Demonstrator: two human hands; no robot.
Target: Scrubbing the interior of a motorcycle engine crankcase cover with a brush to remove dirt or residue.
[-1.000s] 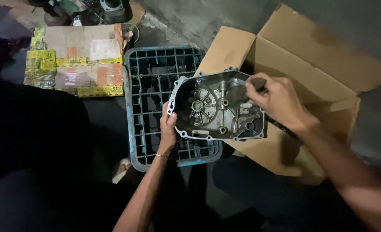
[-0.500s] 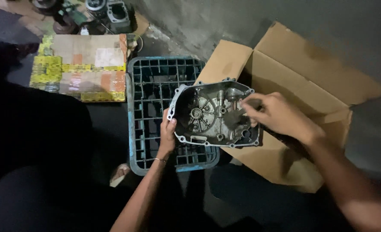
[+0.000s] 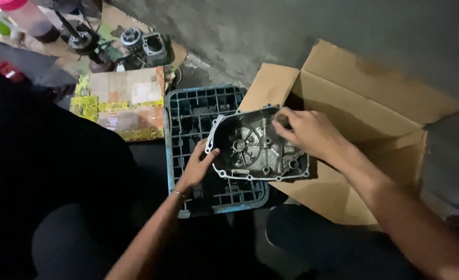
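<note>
A grey metal engine cover with its ribbed inside facing up rests over the right side of a blue plastic crate and the edge of a cardboard box. My left hand grips the cover's left rim, thumb on the flange. My right hand lies over the cover's upper right part, fingertips pinched together near the top rim; whether something small is between them is hidden.
An open brown cardboard box lies at the right against a grey wall. A flat cardboard pack with yellow print sits left of the crate. Engine parts and a pink-capped bottle lie at the upper left.
The view has tilted so that everything sits lower in frame. My right hand's fingers have shifted leftward along the cover's upper part. My left hand keeps its grip on the rim.
</note>
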